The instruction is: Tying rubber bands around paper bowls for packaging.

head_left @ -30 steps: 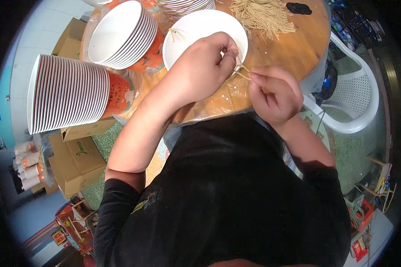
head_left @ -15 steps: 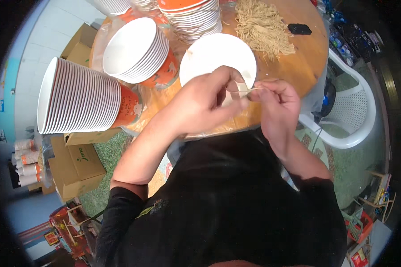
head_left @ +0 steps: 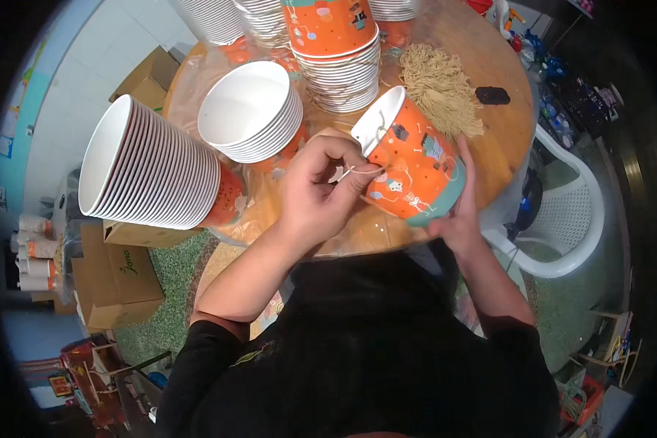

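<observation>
An orange paper bucket [head_left: 420, 164] with a teal base band and cartoon figures lies tilted over the table's near edge, its white mouth facing up and left. My right hand [head_left: 460, 219] cradles it around the base and right side, fingers partly behind it. Beside the rim, my left hand [head_left: 317, 182] pinches a thin tan cord [head_left: 366, 171] between thumb and forefinger. The cord runs to the bucket's side just below the rim, and more cord shows inside the mouth.
Nested bucket stacks stand at the left [head_left: 157, 164], centre left [head_left: 252, 113] and back [head_left: 336, 80] of the round wooden table [head_left: 500, 139]. A heap of tan cords [head_left: 442, 80] lies beyond the held bucket, beside a small dark object [head_left: 493, 95]. A white plastic chair [head_left: 566, 212] stands at right.
The bucket has tipped from mouth-up to showing its printed side. My right hand has left the cord and moved to the base; my left hand now pinches the cord outside the rim.
</observation>
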Demonstrator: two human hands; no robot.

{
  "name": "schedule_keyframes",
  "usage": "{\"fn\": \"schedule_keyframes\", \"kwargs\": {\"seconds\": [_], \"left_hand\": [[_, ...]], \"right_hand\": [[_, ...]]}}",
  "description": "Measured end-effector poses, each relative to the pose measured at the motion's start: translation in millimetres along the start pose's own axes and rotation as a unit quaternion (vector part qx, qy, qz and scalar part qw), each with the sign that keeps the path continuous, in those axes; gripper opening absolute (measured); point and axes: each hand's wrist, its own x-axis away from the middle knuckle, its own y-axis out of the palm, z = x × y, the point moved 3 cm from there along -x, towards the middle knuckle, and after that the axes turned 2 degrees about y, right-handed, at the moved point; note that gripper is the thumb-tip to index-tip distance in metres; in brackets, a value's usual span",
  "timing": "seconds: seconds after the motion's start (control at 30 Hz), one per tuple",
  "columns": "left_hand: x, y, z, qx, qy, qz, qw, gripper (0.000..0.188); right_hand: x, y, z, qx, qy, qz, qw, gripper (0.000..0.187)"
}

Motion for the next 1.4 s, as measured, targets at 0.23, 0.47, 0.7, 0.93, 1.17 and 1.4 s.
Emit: {"fn": "schedule_keyframes", "kwargs": {"seconds": [0.23,0.47,0.7,0.93,1.17,1.4], "left_hand": [[-6,-9,-19,0.062,0.04,0.08,0.994,0.021],[0,-32,-47,-0.062,-0.035,0.067,0.995,0.036],[-12,-18,-40,0.032,-0.029,0.037,0.998,0.069],[40,-17,-67,-0.123,-0.126,-0.021,0.984,0.055],[76,-27,-89,-0.242,-0.073,-0.013,0.967,0.043],[80,-27,-93,-0.286,-0.031,-0.033,0.957,0.04]], "right_hand": [[-31,15,-21,0.089,-0.051,0.003,0.995,0.159],[-103,11,-111,0.338,-0.175,0.024,0.924,0.127],[-187,68,-178,0.505,-0.348,-0.036,0.789,0.091],[-283,142,-225,0.628,-0.293,-0.151,0.705,0.108],[-341,181,-218,0.639,-0.222,-0.242,0.696,0.094],[-362,181,-186,0.685,-0.201,-0.233,0.66,0.071]]}}
